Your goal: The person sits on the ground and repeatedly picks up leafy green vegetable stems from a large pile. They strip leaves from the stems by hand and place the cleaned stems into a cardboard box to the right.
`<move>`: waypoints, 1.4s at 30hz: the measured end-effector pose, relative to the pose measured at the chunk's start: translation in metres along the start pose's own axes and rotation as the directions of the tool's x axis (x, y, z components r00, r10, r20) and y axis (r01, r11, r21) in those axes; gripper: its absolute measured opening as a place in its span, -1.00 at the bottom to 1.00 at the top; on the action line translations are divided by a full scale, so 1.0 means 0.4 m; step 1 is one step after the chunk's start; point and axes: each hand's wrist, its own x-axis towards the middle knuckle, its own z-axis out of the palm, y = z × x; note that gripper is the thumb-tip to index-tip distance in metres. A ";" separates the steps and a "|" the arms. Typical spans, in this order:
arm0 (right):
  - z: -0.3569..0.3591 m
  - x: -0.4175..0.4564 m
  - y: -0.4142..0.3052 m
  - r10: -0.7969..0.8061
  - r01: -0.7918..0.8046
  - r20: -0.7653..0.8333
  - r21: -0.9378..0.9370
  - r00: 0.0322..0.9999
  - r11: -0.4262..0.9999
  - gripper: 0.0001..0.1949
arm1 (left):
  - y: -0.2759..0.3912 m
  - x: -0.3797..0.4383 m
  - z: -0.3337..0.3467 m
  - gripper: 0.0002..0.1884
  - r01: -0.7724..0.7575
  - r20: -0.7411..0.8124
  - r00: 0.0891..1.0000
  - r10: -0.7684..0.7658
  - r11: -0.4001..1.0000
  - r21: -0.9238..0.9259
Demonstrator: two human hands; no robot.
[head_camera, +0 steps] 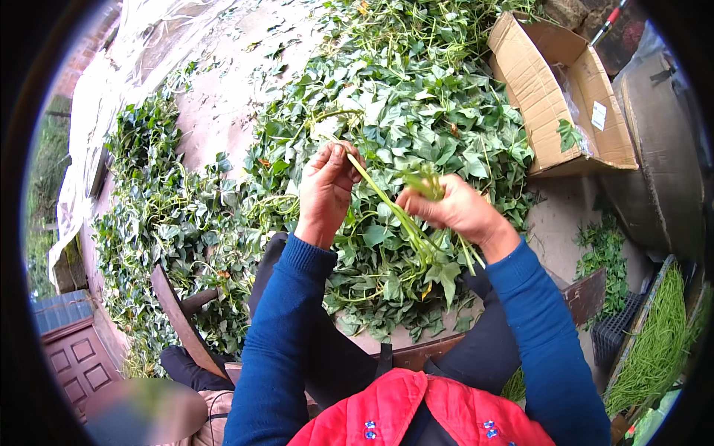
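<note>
My left hand (329, 189) pinches the upper end of a long green vine stem (379, 195) between thumb and fingers. The stem slants down to the right, with a few leaves (444, 279) hanging at its lower end. My right hand (463, 209) is closed around a small bunch of green stalks (427, 187), blurred by motion. Stalk ends stick out below that palm. Under both hands spreads a thick heap of leafy vines (407, 117) with lobed leaves, probably sweet potato.
An open cardboard box (519, 67) stands at the upper right, beside a large brown carton (652, 145). A tray of green stalks (652, 345) sits at lower right near a black plastic crate (613, 329). Another person (195, 368) sits at lower left, by a wooden stool (184, 323).
</note>
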 end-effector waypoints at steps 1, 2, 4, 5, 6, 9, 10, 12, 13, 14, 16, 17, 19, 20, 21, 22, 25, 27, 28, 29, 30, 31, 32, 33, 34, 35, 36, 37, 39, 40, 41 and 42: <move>0.008 -0.005 0.005 0.070 -0.070 0.009 0.059 0.998 0.996 -0.73 | -0.003 0.005 0.001 -0.79 0.009 -0.046 0.999 -0.007 0.999 0.034; 0.002 -0.001 -0.006 0.070 -0.074 0.046 0.087 0.996 0.993 -0.76 | -0.005 0.013 0.004 -0.77 0.021 -0.093 0.996 -0.014 0.997 0.068; 0.001 0.003 0.001 0.032 -0.028 -0.055 0.064 0.998 0.998 -0.78 | -0.005 -0.007 0.033 -0.71 0.107 -0.135 0.988 -0.079 0.971 0.214; -0.009 0.014 0.000 0.013 -0.008 -0.084 0.058 0.996 0.998 -0.79 | -0.013 -0.009 0.043 -0.74 0.182 -0.152 0.979 -0.139 0.929 0.323; -0.014 0.025 0.009 0.002 0.004 -0.106 0.054 0.994 0.999 -0.79 | -0.019 -0.019 0.058 -0.77 0.245 -0.131 0.969 -0.208 0.860 0.447; -0.017 0.048 0.033 -0.066 0.066 -0.125 -0.005 0.990 0.998 -0.79 | -0.036 -0.022 0.061 -0.82 0.300 -0.083 0.948 -0.308 0.771 0.562; -0.013 0.049 0.034 -0.046 0.043 -0.104 -0.030 0.994 0.999 -0.79 | -0.033 -0.022 0.062 -0.82 0.312 -0.100 0.945 -0.312 0.763 0.566; -0.020 0.043 0.037 -0.083 0.078 -0.076 -0.063 0.994 0.995 -0.83 | -0.029 -0.021 0.053 -0.82 0.330 -0.063 0.932 -0.356 0.766 0.552; -0.031 0.046 0.042 -0.101 0.092 -0.073 -0.121 0.992 0.988 -0.84 | -0.031 -0.019 0.052 -0.83 0.368 -0.077 0.918 -0.389 0.765 0.529; -0.039 0.046 0.044 -0.189 0.153 -0.088 -0.309 0.978 0.939 -0.84 | -0.031 -0.018 0.053 -0.83 0.405 -0.090 0.903 -0.420 0.762 0.505; -0.047 0.053 0.039 -0.369 0.248 -0.058 -0.644 0.928 0.724 -0.84 | -0.034 -0.012 0.046 -0.84 0.463 -0.149 0.883 -0.445 0.772 0.436; -0.050 0.059 0.042 -0.454 0.324 -0.010 -0.688 0.891 0.650 -0.85 | -0.033 -0.010 0.029 -0.85 0.458 -0.121 0.883 -0.454 0.772 0.440; -0.076 0.064 0.055 -0.534 0.211 -0.053 -0.883 0.844 0.420 -0.86 | -0.024 -0.012 0.036 -0.88 0.503 -0.064 0.853 -0.518 0.784 0.363; -0.099 0.069 0.053 -0.522 0.116 -0.132 -0.902 0.843 0.416 -0.86 | -0.018 -0.017 0.044 -0.88 0.551 -0.069 0.822 -0.566 0.758 0.350; -0.110 0.074 0.042 -0.506 0.023 -0.210 -0.910 0.836 0.414 -0.85 | -0.017 -0.020 0.044 -0.86 0.532 -0.052 0.836 -0.547 0.781 0.327; -0.120 0.072 0.031 -0.570 0.132 -0.203 -0.861 0.796 0.491 -0.86 | -0.022 -0.018 0.048 -0.85 0.511 -0.120 0.858 -0.499 0.808 0.292; -0.086 0.045 0.010 -0.231 -0.031 -0.380 -0.572 0.896 0.819 -0.72 | -0.025 -0.009 0.030 -0.83 0.389 -0.197 0.921 -0.338 0.836 0.386; -0.046 0.036 0.000 -0.149 -0.014 -0.291 -0.491 0.945 0.871 -0.63 | -0.024 -0.006 0.026 -0.81 0.296 -0.236 0.949 -0.207 0.842 0.451; -0.029 0.031 0.006 -0.148 -0.010 -0.272 -0.505 0.951 0.863 -0.60 | -0.023 -0.004 0.030 -0.80 0.251 -0.247 0.958 -0.145 0.842 0.478; -0.009 0.025 0.012 -0.148 -0.005 -0.252 -0.519 0.956 0.855 -0.57 | -0.022 -0.002 0.036 -0.80 0.207 -0.257 0.963 -0.083 0.838 0.505; 0.013 0.018 0.002 -0.295 0.122 -0.244 -0.542 0.924 0.831 -0.53 | -0.018 0.001 0.047 -0.78 0.184 -0.278 0.960 -0.042 0.841 0.509; 0.016 0.024 0.013 -0.339 0.133 -0.239 -0.608 0.910 0.783 -0.56 | -0.019 0.000 0.049 -0.78 0.191 -0.288 0.957 -0.041 0.834 0.517; 0.016 0.022 0.021 -0.407 0.141 -0.227 -0.702 0.885 0.698 -0.62 | -0.023 -0.005 0.049 -0.78 0.198 -0.299 0.954 -0.039 0.828 0.525; 0.009 0.023 0.022 -0.482 0.148 -0.203 -0.790 0.852 0.595 -0.67 | -0.022 -0.001 0.051 -0.78 0.194 -0.300 0.953 -0.029 0.822 0.535; -0.002 0.027 0.028 -0.497 0.148 -0.179 -0.823 0.849 0.549 -0.71 | -0.025 0.000 0.050 -0.78 0.219 -0.321 0.946 -0.041 0.811 0.543; -0.006 0.030 0.028 -0.499 0.145 -0.176 -0.829 0.848 0.540 -0.78 | -0.031 0.004 0.050 -0.77 0.219 -0.332 0.942 -0.037 0.818 0.531; -0.007 0.028 0.035 -0.493 0.179 -0.168 -0.794 0.853 0.581 -0.81 | -0.036 0.000 0.055 -0.77 0.211 -0.306 0.951 -0.050 0.827 0.520; -0.009 0.029 0.039 -0.487 0.212 -0.160 -0.755 0.858 0.621 -0.83 | -0.041 -0.002 0.062 -0.76 0.204 -0.279 0.958 -0.064 0.836 0.509; -0.014 0.038 0.041 -0.426 0.190 -0.168 -0.712 0.889 0.676 -0.84 | -0.066 -0.008 0.053 -0.79 0.274 -0.212 0.959 -0.189 0.812 0.516; -0.012 0.041 0.043 -0.425 0.208 -0.162 -0.686 0.891 0.698 -0.85 | -0.082 -0.014 0.035 -0.80 0.315 -0.201 0.948 -0.247 0.812 0.492; -0.009 0.043 0.041 -0.423 0.226 -0.156 -0.657 0.892 0.719 -0.86 | -0.098 -0.021 0.017 -0.82 0.358 -0.189 0.934 -0.304 0.809 0.467; -0.014 0.036 0.038 -0.378 0.183 -0.148 -0.682 0.914 0.708 -0.86 | -0.098 -0.022 0.031 -0.84 0.356 -0.194 0.934 -0.299 0.815 0.458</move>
